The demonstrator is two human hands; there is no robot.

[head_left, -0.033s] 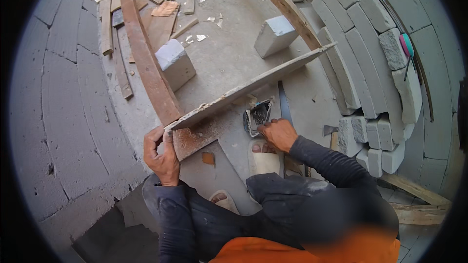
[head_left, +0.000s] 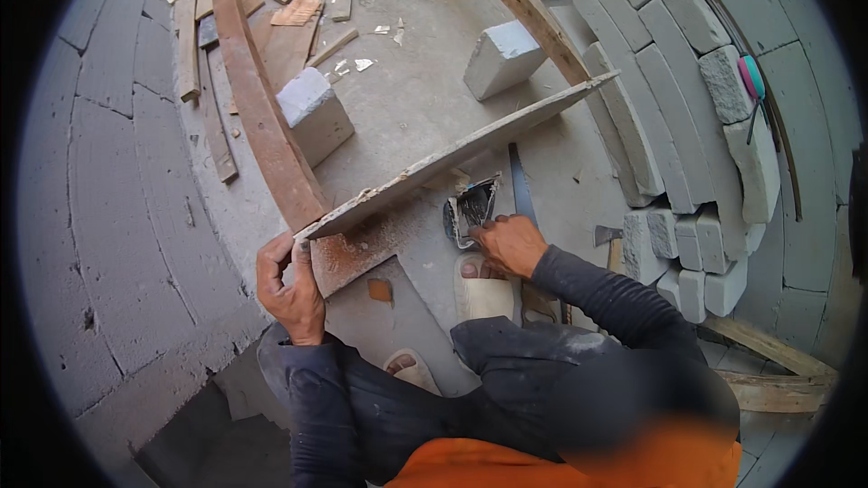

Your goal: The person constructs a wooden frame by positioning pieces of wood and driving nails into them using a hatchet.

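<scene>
Left hand (head_left: 291, 291) pinches the board (head_left: 466, 153) at one end; right hand (head_left: 511, 246) curls at the box (head_left: 458, 224), hold unclear.

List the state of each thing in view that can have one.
Left hand: holding the pale board's left end
Right hand: fingers at the container's opening
Pale board: rough-edged
Container: open-topped; contents unclear
Saw: lying down, not held
Reddish beam: long, unbroken where visible
Block stack: piled, some ends broken
Small hatchet or hammer: not held
</scene>
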